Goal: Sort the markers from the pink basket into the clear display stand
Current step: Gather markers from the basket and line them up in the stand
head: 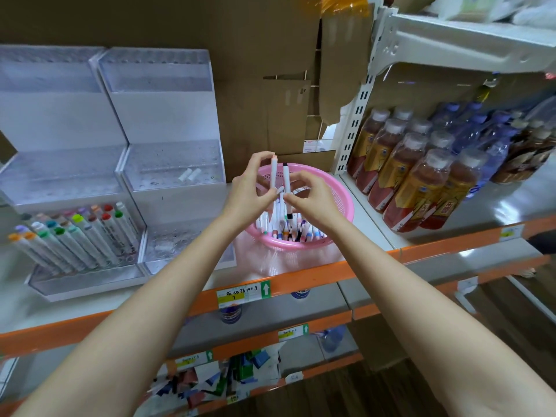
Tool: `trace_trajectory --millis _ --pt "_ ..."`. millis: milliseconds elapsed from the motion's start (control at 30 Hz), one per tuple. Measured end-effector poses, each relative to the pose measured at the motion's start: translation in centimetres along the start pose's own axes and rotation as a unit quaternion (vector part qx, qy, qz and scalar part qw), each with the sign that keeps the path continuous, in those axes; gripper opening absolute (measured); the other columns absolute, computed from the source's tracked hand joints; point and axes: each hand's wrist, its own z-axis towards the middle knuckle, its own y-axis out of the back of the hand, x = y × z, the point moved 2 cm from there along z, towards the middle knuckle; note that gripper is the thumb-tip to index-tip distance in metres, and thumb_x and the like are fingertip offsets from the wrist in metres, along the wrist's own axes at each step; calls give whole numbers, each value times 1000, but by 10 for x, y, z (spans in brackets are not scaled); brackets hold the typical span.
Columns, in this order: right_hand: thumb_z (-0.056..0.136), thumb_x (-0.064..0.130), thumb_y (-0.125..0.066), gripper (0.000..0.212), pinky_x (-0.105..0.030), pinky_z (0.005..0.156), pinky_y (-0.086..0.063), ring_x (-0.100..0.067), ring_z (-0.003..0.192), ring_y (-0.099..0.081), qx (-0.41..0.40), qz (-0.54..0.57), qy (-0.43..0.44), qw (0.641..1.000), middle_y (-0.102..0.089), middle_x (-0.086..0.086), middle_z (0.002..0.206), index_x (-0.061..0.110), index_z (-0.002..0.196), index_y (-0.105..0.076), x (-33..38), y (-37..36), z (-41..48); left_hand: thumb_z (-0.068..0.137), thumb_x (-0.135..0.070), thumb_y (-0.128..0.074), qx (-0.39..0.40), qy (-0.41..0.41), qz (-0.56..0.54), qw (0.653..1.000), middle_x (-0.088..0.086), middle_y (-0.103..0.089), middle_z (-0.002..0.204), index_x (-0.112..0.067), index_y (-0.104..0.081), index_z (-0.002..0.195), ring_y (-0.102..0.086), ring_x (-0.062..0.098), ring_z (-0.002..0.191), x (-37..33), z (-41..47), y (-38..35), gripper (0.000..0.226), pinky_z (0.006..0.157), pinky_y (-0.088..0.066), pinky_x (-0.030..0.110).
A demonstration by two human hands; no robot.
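Pink basket (339, 196) sits at the orange shelf edge (313, 279), boxed in by the clear display stand (173, 164) on its left and the slotted upright (358, 115) and shrink-wrapped bottles (421, 176) on its right; open air above. Both forearms reach in over the basket. Left hand (249, 189) curled round a peach-capped marker (273, 173), upright. Right hand (311, 197) pinches a black-capped marker (286, 183), upright, just beside it. Basket is perforated plastic, loose markers (282, 231) inside. Stand's front left tier holds capped markers (78, 233).

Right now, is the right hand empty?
No, the right hand pinches a black-capped marker upright over the pink basket, while the left hand holds a peach-capped marker.
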Motion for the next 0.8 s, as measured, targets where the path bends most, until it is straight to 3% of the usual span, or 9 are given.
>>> trace_trajectory --millis 100,200,400,533,667,800 --pt "80 4 -66 28 -29 65 -58 -9 85 -64 -12 5 22 1000 -66 5 92 13 107 -65 14 -3 -8 80 -7 -65 -27 -43 16 999 -10 -60 83 -27 -42 131 -63 9 74 -7 -7 12 58 67 -57 32" --pt "77 5 -66 27 -34 69 -58 -9 84 -65 -24 12 44 999 -68 6 90 14 103 -65 29 -9 -13 81 -7 -65 -45 -69 25 996 -13 -57 76 -24 -41 132 -62 8 73 -13 -17 27 59 68 -54 23" --pt "77 4 -67 22 -41 73 -58 -12 85 -65 -22 19 72 997 -69 1 89 11 97 -63 58 -41 -25 84 -13 -69 -51 -56 36 996 1 -60 82 -27 -40 132 -62 8 71 -8 -42 70 58 61 -50 13" --pt "79 5 -69 20 -38 73 -57 -15 80 -65 -9 28 86 996 -66 3 83 14 95 -61 81 -68 -34 84 -10 -67 -48 -42 36 997 1 -63 86 -30 -37 136 -65 12 73 0 -63 104 63 68 -57 27" --pt "80 8 -69 21 -43 68 -58 -18 75 -65 18 22 92 995 -64 4 81 14 97 -59 99 -103 -44 86 -8 -65 -44 -42 52 997 -4 -61 80 -34 -38 138 -64 6 68 10 -82 142 64 65 -57 22" --pt "81 8 -70 24 -42 68 -58 -20 76 -66 32 6 102 994 -65 -4 86 9 102 -58 117 -138 -51 87 -9 -65 -57 -39 63 996 -1 -61 79 -33 -38 137 -64 10 69 26 -98 178 62 65 -56 25"
